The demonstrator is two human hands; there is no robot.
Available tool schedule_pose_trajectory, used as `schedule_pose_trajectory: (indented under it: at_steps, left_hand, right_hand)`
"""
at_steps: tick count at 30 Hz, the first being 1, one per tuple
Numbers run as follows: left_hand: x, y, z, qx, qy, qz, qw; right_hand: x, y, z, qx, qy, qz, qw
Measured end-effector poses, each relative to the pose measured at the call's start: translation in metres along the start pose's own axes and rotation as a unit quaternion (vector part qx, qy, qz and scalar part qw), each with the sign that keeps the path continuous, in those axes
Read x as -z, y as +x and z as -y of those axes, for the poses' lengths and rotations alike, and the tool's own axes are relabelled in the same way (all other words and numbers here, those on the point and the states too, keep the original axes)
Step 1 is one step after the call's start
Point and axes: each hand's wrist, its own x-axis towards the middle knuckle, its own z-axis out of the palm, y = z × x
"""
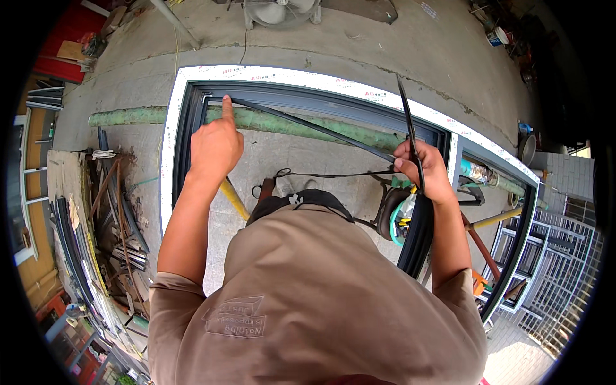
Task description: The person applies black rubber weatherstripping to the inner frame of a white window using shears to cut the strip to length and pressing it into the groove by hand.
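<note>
My left hand (218,141) presses its stretched index finger into the far left inner corner of a dark grey window frame (285,94); its other fingers are curled and seem to hold nothing. From that fingertip a black sealing strip (308,125) slants down to my right hand (426,168), which pinches it above the opening. Up from the same hand rises a long, thin, dark piece (407,106), narrowing to a point; whether it is more strip or a tool I cannot tell. A thin black length (340,175) hangs from near the right hand toward my waist.
White printed film (269,75) covers the frame's face. Below lie a green pipe (144,115) and a yellow bar (235,200). A turquoise bucket of tools (399,221) stands by a stool. Scrap profiles (119,212) pile up left; a fan (281,11) stands far off; metal grilles (564,256) lie right.
</note>
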Motion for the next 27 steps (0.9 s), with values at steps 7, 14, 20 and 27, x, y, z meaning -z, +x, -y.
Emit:
schedule_pose_trajectory:
  at_steps: [7,14,20,27]
  left_hand:
    - [-0.037,0.001,0.015,-0.016,0.052,-0.126,0.991]
    - [-0.022,0.009,0.034,-0.111,0.109,-0.142,0.978]
    - [-0.03,0.018,0.042,-0.104,0.06,-0.212,0.97]
    - [-0.026,0.022,0.034,-0.07,0.039,-0.226,0.971]
  right_hand:
    - [-0.028,0.009,0.023,0.1,-0.124,0.03,0.987]
    - [-0.021,0.012,0.009,0.145,-0.115,-0.059,0.981]
    - [-0.017,0.017,0.027,0.129,-0.068,-0.098,0.984]
    - [-0.01,0.051,0.046,0.249,-0.198,-0.161,0.934]
